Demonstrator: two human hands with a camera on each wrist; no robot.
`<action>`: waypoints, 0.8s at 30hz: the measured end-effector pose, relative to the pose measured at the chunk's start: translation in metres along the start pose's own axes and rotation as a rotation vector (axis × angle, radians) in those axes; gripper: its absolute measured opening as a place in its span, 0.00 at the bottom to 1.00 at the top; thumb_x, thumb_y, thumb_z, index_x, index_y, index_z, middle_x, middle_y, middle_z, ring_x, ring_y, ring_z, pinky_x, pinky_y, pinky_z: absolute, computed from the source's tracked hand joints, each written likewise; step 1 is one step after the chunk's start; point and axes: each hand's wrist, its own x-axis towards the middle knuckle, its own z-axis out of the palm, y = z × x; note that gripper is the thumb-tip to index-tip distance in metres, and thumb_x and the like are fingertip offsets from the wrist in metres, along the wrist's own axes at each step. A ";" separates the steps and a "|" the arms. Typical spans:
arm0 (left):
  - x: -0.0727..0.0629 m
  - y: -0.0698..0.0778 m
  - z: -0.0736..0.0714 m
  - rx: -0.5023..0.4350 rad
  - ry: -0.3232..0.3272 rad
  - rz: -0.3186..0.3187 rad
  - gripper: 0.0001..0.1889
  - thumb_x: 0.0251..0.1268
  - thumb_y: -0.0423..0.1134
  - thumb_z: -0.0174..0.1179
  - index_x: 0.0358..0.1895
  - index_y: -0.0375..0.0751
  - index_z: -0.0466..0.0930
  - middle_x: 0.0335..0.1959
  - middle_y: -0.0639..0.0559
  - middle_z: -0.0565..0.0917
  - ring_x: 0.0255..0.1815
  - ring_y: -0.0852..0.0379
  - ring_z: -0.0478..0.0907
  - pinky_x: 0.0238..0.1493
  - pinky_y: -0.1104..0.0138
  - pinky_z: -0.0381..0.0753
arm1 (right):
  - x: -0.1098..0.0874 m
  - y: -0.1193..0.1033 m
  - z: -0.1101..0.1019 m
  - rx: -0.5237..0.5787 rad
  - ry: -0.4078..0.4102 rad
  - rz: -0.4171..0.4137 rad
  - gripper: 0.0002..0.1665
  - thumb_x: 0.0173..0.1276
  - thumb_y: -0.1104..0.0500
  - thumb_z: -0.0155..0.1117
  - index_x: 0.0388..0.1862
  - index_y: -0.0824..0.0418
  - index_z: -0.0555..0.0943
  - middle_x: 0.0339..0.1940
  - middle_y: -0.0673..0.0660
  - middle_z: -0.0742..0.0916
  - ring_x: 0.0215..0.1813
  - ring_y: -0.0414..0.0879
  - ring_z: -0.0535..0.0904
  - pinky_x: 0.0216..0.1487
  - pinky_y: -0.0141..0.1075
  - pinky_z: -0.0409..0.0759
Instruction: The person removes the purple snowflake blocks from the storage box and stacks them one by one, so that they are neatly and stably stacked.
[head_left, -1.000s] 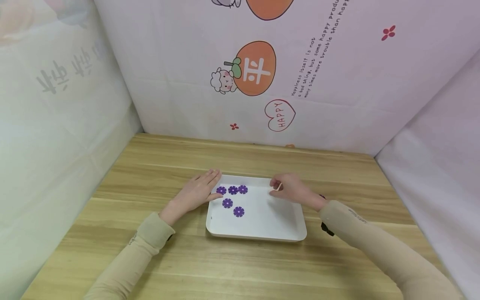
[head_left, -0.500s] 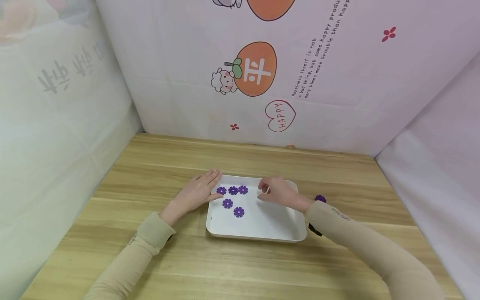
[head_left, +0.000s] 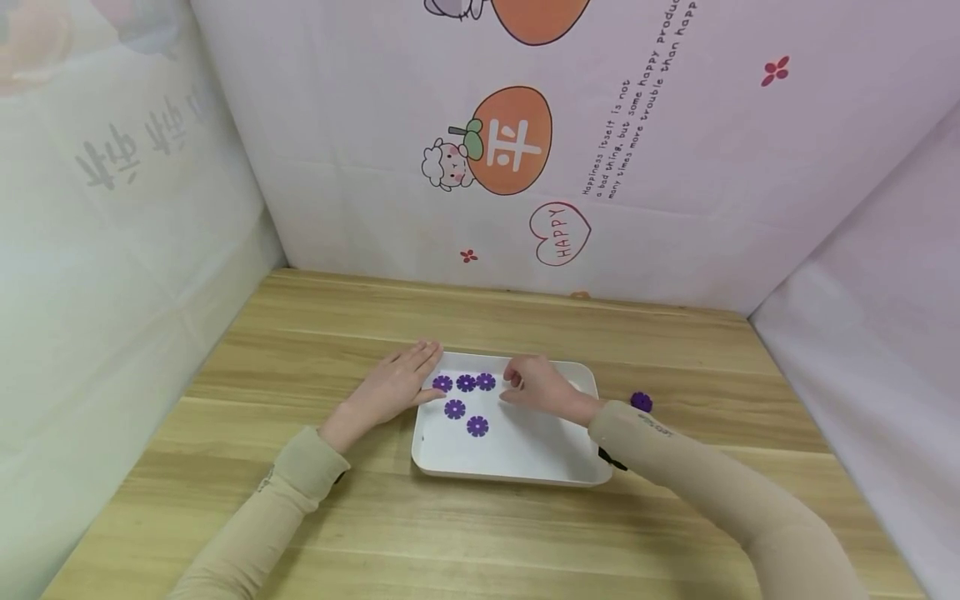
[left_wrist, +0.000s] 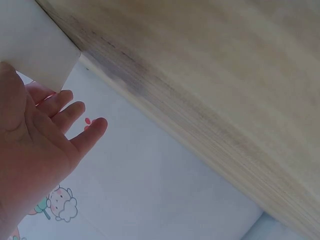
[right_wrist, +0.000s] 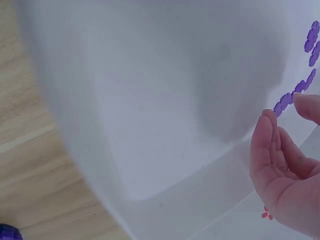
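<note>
A shallow white tray (head_left: pixel 517 454) sits on the wooden table. Several purple notched plastic discs (head_left: pixel 477 427) lie in its left part. My left hand (head_left: pixel 397 383) rests at the tray's far left corner, fingers stretched along the rim and thumb reaching over the wall. The left wrist view shows its relaxed fingers (left_wrist: pixel 75 117) beside the white tray wall (left_wrist: pixel 42 55). Over the tray's far middle hovers my right hand (head_left: pixel 536 385), loosely bent, just right of the back row of discs. In the right wrist view, a gap with nothing held separates its thumb (right_wrist: pixel 307 106) and fingers (right_wrist: pixel 262 145).
Another purple piece (head_left: pixel 641 402) lies on the table outside the tray's right side, near the right sleeve (head_left: pixel 675 450). A printed white cloth (head_left: pixel 360 183) hangs behind the table (head_left: pixel 450 542), with more white cloth at both sides.
My right hand has moved left across the tray toward the discs, uncovering the purple piece on the table at right. The left hand and the discs in the tray stay where they were.
</note>
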 end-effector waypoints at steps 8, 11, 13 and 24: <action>0.000 -0.001 0.001 -0.012 -0.004 -0.004 0.41 0.73 0.63 0.48 0.76 0.35 0.56 0.78 0.40 0.60 0.79 0.42 0.59 0.77 0.46 0.63 | 0.004 -0.009 0.000 -0.013 -0.022 -0.031 0.17 0.59 0.63 0.73 0.44 0.73 0.83 0.39 0.65 0.89 0.41 0.51 0.85 0.45 0.40 0.86; 0.001 -0.001 0.002 -0.009 -0.005 -0.007 0.41 0.73 0.63 0.47 0.76 0.35 0.56 0.78 0.40 0.60 0.79 0.42 0.59 0.77 0.46 0.63 | 0.006 -0.011 0.000 -0.021 -0.034 -0.020 0.18 0.59 0.63 0.73 0.46 0.73 0.83 0.41 0.66 0.89 0.43 0.53 0.85 0.47 0.41 0.87; 0.001 -0.001 0.002 -0.014 -0.011 -0.011 0.41 0.73 0.63 0.48 0.77 0.35 0.55 0.78 0.40 0.60 0.79 0.42 0.59 0.77 0.46 0.63 | 0.008 -0.012 0.001 -0.029 -0.037 -0.012 0.19 0.59 0.63 0.73 0.46 0.73 0.83 0.41 0.66 0.89 0.44 0.54 0.86 0.48 0.42 0.87; 0.000 -0.002 0.001 -0.013 -0.018 -0.025 0.41 0.72 0.63 0.47 0.77 0.36 0.55 0.78 0.41 0.60 0.79 0.42 0.59 0.77 0.45 0.63 | 0.016 -0.015 0.008 -0.085 -0.011 -0.077 0.17 0.57 0.66 0.72 0.44 0.75 0.84 0.35 0.64 0.89 0.35 0.47 0.81 0.44 0.41 0.86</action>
